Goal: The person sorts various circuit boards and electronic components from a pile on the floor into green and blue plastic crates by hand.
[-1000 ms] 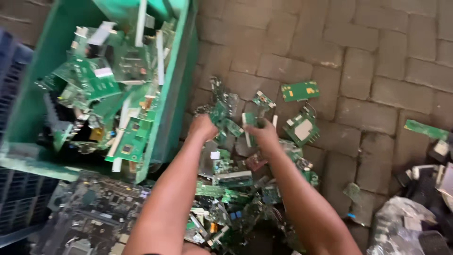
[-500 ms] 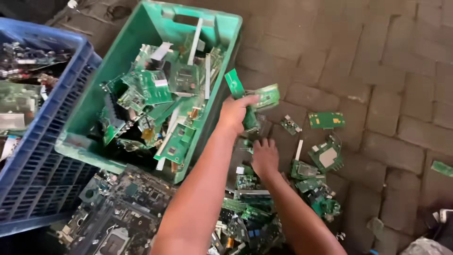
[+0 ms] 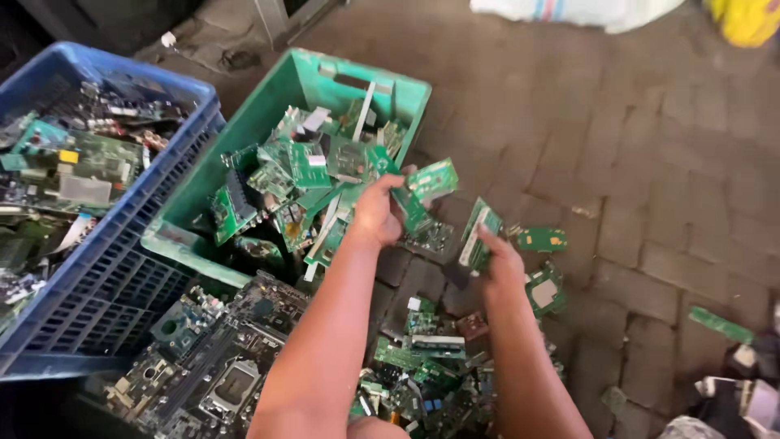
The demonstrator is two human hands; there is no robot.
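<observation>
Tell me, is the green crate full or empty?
Nearly full. The green crate holds a heap of green circuit boards reaching about its rim; the left hand holds more boards beside it.

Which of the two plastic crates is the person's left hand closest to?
The green crate. The left hand, gripping small green circuit boards, is at its near corner; the blue crate sits farther left, beyond it.

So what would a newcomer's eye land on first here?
The green crate at upper centre, heaped with green circuit boards. Just right of it the left hand holds a small green board over the brick floor, and the right hand grips another board. A blue crate of boards stands at far left.
</observation>
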